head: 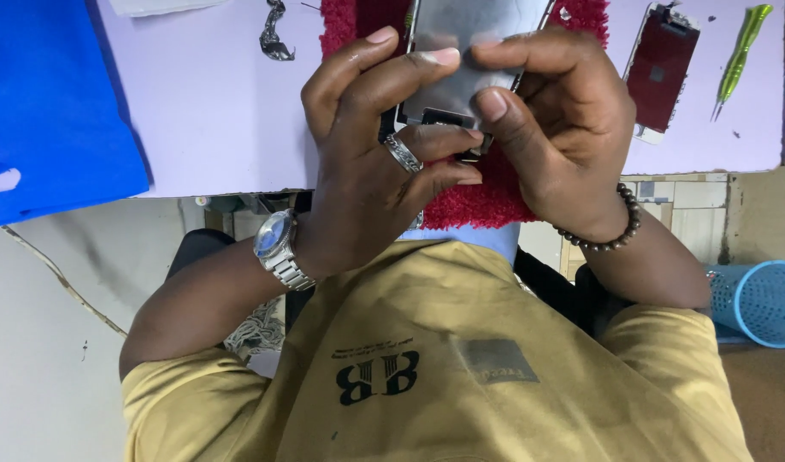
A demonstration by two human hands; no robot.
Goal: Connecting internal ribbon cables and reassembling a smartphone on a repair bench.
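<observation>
Both my hands hold a phone screen assembly (469, 51) with its silvery metal back facing up, over a red fluffy cloth (488, 202) at the table's near edge. My left hand (358, 175), with a ring and a steel wristwatch, grips the panel's lower left; its index finger lies across the back. My right hand (568, 141), with a brown bead bracelet on the wrist, grips the lower right. Its thumb presses near a small dark part at the panel's bottom edge. The hands hide the panel's lower end.
On the pale lilac tabletop (213, 111) lie a second phone screen with a dark red face (662, 73), a green hand tool (739, 53) and a small black part (274, 36). A blue bag (50, 103) covers the left side. A light blue mesh basket (762, 304) stands on the floor at the right.
</observation>
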